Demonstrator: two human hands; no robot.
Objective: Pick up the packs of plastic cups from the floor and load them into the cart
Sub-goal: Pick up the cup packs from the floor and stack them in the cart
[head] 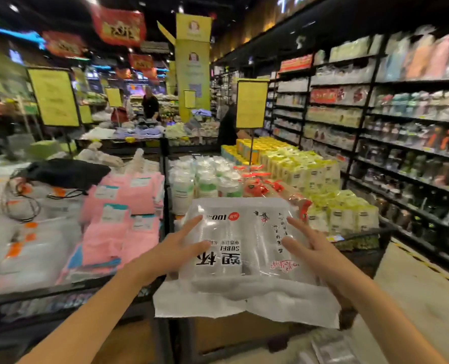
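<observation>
A: Scene, big to small?
B: Supermarket aisle; tall dark shelving (375, 114) runs down the right side, packed with blurred goods; wide display table (60, 292) on the left stacked with pink packs (123, 214) and clear bagged items; a black drawstring bag (65, 173) lies on top of those.
A: Centre?
B: Dark cart (362, 248) ahead, rim visible to the right of the hands; past it, rows of white-and-green cup stacks (205, 182) and yellow-green packs (323, 190); yellow sign (251, 103) on a pole stands among them; bigger yellow sign (54, 97) at the left.
A: The task item?
B: Pack of plastic cups (241, 256) is off the floor, held at mid height in front of the cart; clear wrap, black print upside down from this view, loose flap of film hanging at the near edge; whether it touches the cart I cannot tell.
A: Hands?
B: Left hand (173, 250) presses the pack's left side, fingers spread and extended along the film; right hand (312, 245) presses the right side, fingers likewise splayed; pack is clamped between the two palms, no curled grip on either.
A: Floor?
B: Pale floor at lower right; another clear pack (331, 348) lies there, blurred.
</observation>
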